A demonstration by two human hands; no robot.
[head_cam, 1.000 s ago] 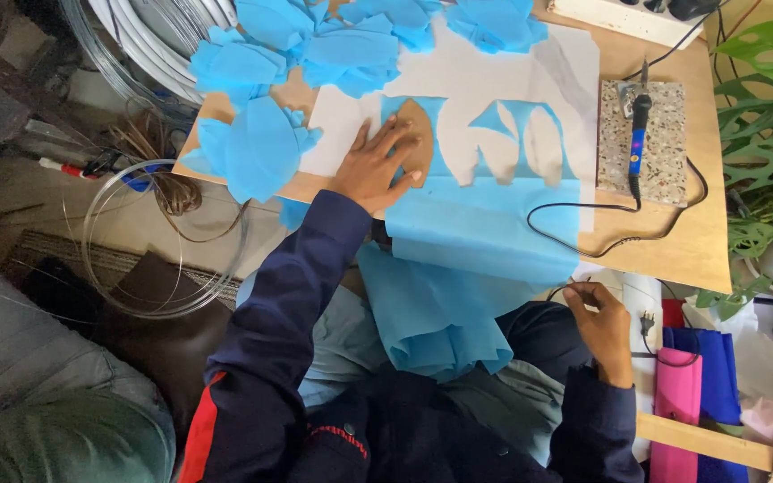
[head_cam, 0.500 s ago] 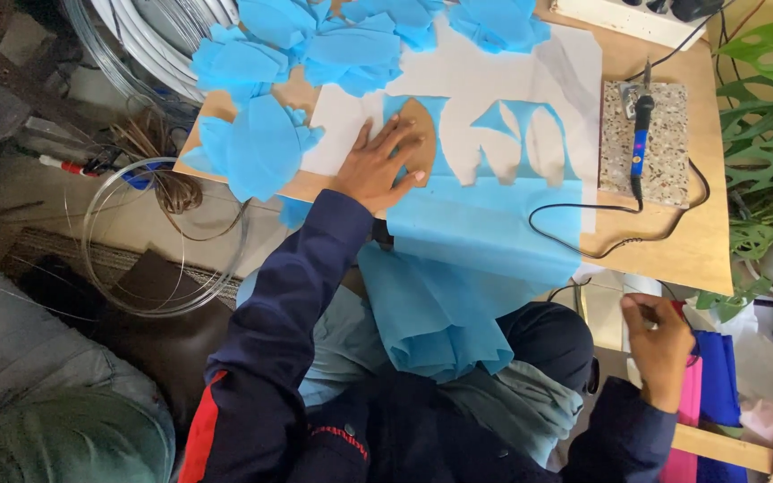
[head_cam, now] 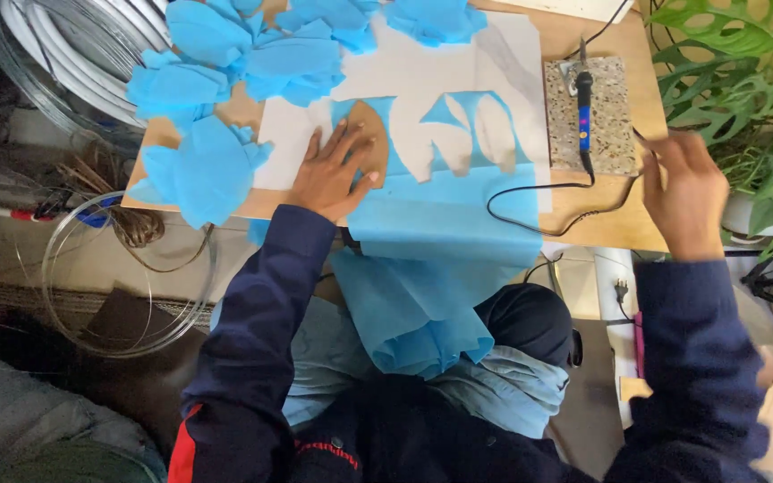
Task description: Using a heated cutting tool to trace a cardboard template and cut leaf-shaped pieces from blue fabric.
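Pressing flat, the left hand (head_cam: 337,174) has its fingers spread over a tan template (head_cam: 370,143) that lies on the blue fabric sheet (head_cam: 445,224), likely pinning both so nothing slides on the wooden board (head_cam: 624,224). Fabric runs from under that palm down off the board edge onto the lap (loose folds hanging there). Right hand (head_cam: 686,183) hovers at the board's right edge, blurred, fingers loosely curled; I cannot tell whether it pinches anything. Just left of it a blue-handled soldering-type tool (head_cam: 583,112) rests on a speckled stone slab (head_cam: 588,116), probably parked there to keep a hot tip off fabric and wood; its black cord (head_cam: 530,192) loops across the board toward the right hand. Cut blue pieces (head_cam: 225,72) pile at the far-left corner, well apart from both hands. Green plant leaves (head_cam: 744,80) sit right of the board.
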